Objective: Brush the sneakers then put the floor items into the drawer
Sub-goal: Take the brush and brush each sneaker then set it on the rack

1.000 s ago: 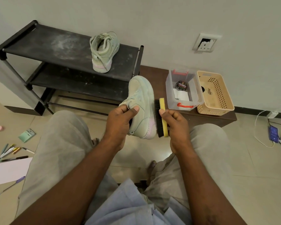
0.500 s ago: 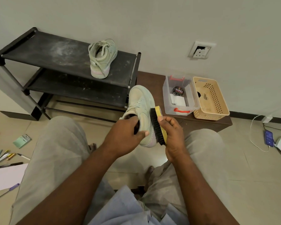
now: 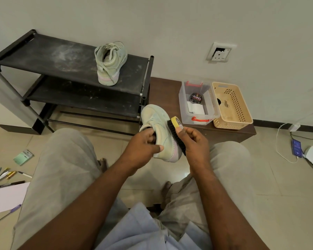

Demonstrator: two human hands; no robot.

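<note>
Sneaker (image 3: 162,134) gripped by left hand (image 3: 143,150) (brush (image 3: 176,136) bristles touching).

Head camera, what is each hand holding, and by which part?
The left hand grips the pale green sneaker at its collar, thumb across the side. The right hand holds the shoe brush by its yellow back, bristles against the sneaker.

left hand (image 3: 143,147) grips sneaker (image 3: 161,134) | right hand (image 3: 194,144) holds brush (image 3: 176,135) against its side
</note>
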